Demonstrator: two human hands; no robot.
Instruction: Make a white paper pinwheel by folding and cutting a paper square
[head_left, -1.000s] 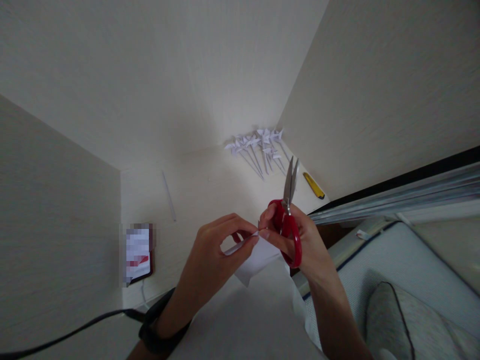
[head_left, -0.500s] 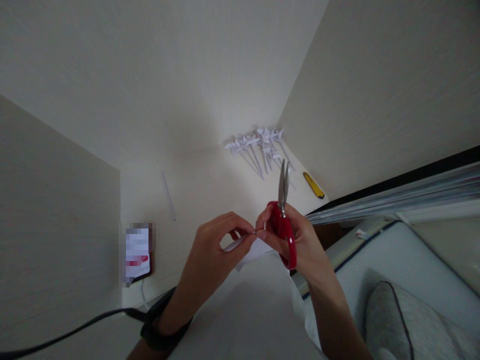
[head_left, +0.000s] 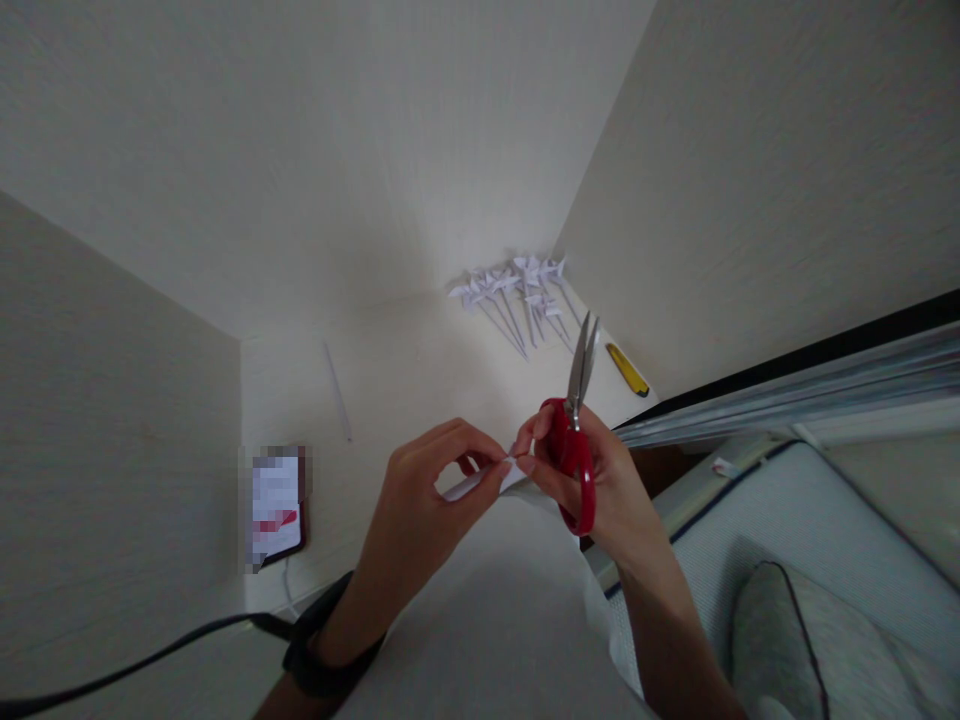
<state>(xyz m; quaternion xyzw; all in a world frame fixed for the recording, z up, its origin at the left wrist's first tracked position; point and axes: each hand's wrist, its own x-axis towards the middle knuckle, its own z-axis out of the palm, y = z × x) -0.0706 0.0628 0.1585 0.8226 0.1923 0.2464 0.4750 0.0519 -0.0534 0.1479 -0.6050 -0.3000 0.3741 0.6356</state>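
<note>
My left hand [head_left: 439,485] pinches a piece of white paper [head_left: 514,478] between thumb and fingertips, close above my lap. My right hand [head_left: 600,485] has its thumb and fingertips at the same spot on the paper, nearly touching the left. Red-handled scissors [head_left: 575,440] hang in the right hand, their blades pointing away from me and slightly parted. Fingers cover much of the paper, so its exact shape is hard to make out. Several white paper pinwheels [head_left: 510,285] on thin paper sticks lie beyond the hands, against the back wall.
A thin white paper stick [head_left: 337,392] lies on the white tabletop [head_left: 405,375]. A phone [head_left: 277,508] with a lit screen and a cable is at the left. A yellow cutter [head_left: 627,370] rests by the right wall. A grey cushion [head_left: 772,640] is at lower right.
The paper has turned between my fingers and less of it hangs below them. The scissors' blades have tipped a little to the right. The things on the table have stayed put.
</note>
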